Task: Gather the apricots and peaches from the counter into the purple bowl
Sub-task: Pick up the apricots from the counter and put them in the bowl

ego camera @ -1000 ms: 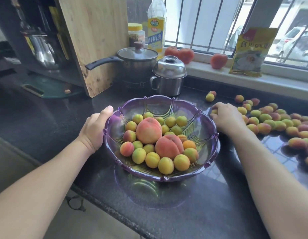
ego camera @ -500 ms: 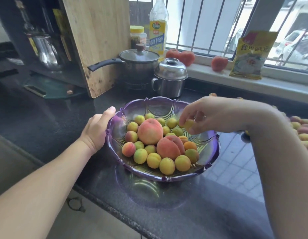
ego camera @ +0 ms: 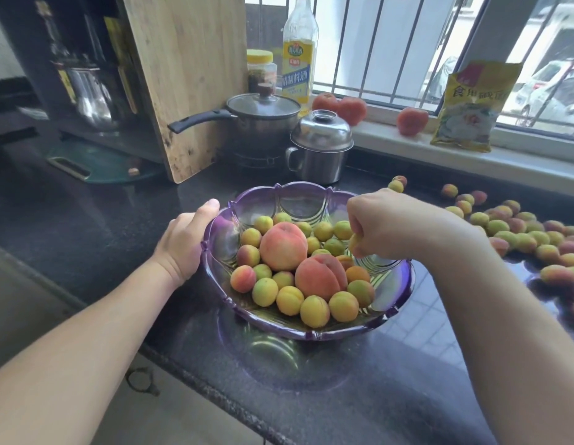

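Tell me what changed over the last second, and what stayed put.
The right hand left the loose apricots on the counter, where it was a second ago, and swung left over the purple bowl, now pinching an apricot above the fruit inside. The left hand kept gripping the bowl's left rim, and the two peaches stayed in place.

The right hand (ego camera: 395, 226), which was reaching among the loose fruit on the counter 1 s ago, is now hovering over the bowl (ego camera: 391, 284), lower than 0.5 s ago, pinching an apricot (ego camera: 354, 241).
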Tool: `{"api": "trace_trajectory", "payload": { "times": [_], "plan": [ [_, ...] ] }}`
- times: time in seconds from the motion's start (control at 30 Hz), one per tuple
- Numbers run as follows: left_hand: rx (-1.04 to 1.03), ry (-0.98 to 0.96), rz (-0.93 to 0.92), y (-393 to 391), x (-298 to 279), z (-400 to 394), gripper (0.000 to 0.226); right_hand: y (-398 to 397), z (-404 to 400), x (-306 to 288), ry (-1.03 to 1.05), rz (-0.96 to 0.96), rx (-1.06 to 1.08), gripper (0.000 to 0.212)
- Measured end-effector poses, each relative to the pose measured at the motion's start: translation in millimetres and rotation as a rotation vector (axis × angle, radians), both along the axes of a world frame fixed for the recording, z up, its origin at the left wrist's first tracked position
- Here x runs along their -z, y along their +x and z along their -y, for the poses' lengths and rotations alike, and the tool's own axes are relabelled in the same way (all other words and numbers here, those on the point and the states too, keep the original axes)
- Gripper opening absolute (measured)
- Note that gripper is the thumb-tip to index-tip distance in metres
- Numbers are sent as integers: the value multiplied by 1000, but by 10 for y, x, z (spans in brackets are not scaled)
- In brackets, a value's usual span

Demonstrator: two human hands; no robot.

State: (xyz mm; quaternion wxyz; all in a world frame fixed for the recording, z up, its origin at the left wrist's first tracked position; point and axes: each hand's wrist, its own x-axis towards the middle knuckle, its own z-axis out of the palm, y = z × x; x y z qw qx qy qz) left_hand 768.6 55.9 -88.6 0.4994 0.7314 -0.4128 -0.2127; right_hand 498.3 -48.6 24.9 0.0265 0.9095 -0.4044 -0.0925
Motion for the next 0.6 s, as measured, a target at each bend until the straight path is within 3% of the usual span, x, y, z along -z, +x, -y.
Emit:
{"api": "trace_trajectory", "payload": {
  "times": [0.23,0.3,0.37,0.43,0.53,0.6],
  "plan": [
    [-4,-1,42,-9,1,-4,74,33,85,87,5,-25,32,27],
    [-1,-4,24,-21,-11,-14,74,7,92,14,9,-14,27,18],
    [-8,-2,23,-32,-21,-15,73,-89,133,-106,-4,155,39,7],
    [-12,-4,37,-58,-45,-21,70,-238,233,-200,-36,436,99,14],
    [6,4,28,-38,-21,-11,71,-515,583,-77,-52,837,308,13],
    [24,2,-8,3,10,4,75,-610,890,199,-126,922,500,18]
  ]
}}
